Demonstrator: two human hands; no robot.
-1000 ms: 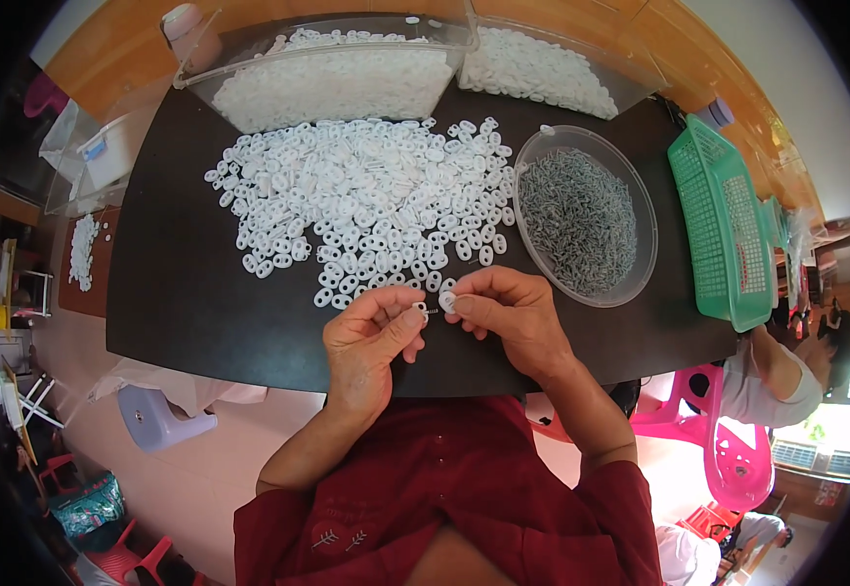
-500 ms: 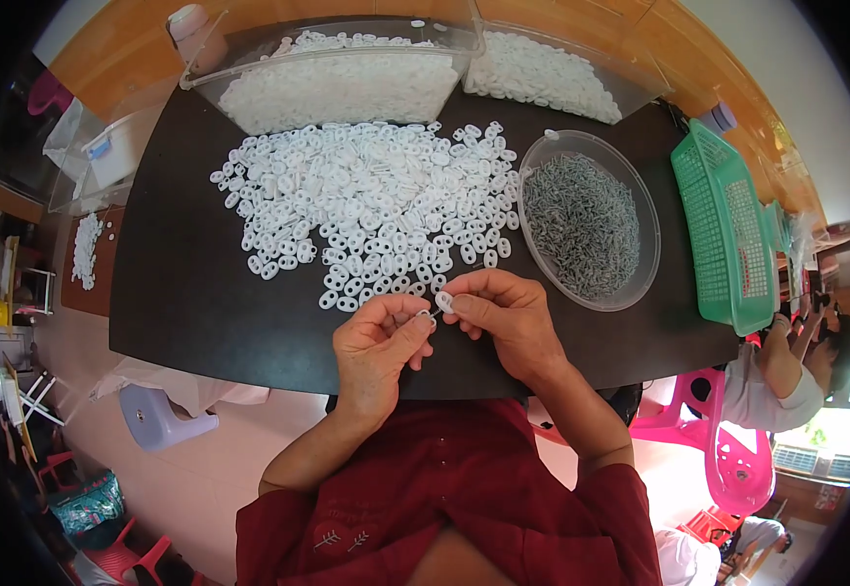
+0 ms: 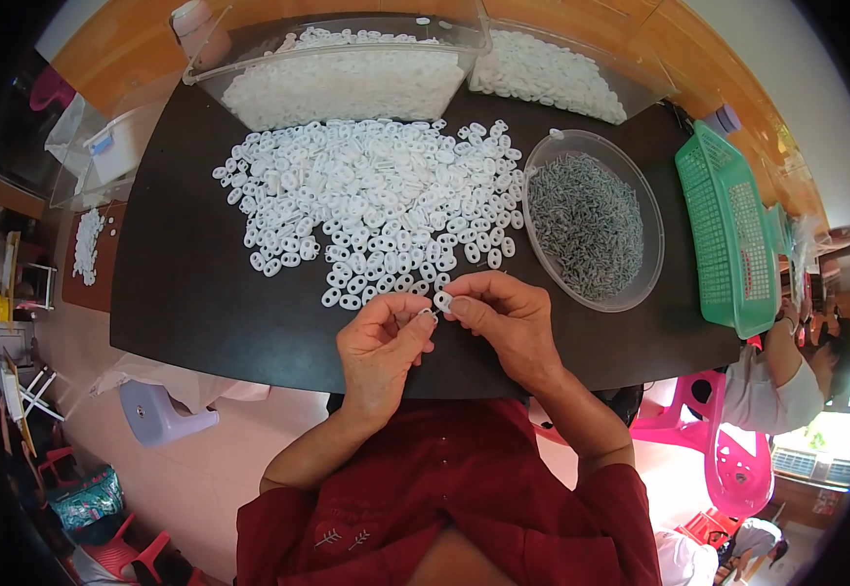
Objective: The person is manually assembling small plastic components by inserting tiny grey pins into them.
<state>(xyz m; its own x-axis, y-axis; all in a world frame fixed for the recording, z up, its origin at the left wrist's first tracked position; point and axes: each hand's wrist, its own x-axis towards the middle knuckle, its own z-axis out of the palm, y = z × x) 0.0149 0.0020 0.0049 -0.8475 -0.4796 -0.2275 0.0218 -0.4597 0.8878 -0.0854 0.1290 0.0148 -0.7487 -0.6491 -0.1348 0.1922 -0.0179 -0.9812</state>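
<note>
Near the table's front edge, my left hand point(image 3: 382, 352) and my right hand point(image 3: 513, 330) meet with their fingertips almost touching. Pinched in the right thumb and fingers is a white oval plate with two holes point(image 3: 441, 302). My left thumb and forefinger close on a similar small white plate point(image 3: 429, 314), mostly hidden by the fingers. Something thin and grey seems to lie between the two pieces, too small to make out. Just beyond the hands spreads a big heap of loose white two-holed plates point(image 3: 366, 186).
A round clear tub point(image 3: 655, 239) of small grey screw-like pins point(image 3: 589, 225) stands right of the heap. Behind are two clear bins point(image 3: 342, 83) point(image 3: 547, 78) of white pieces. A green basket point(image 3: 723, 230) lines the right edge; a pink chair point(image 3: 742, 469) and a person point(image 3: 776, 391) are beyond.
The whole view has shifted slightly. Both hands keep their pinches in almost the same place, with the white pieces still close together.
</note>
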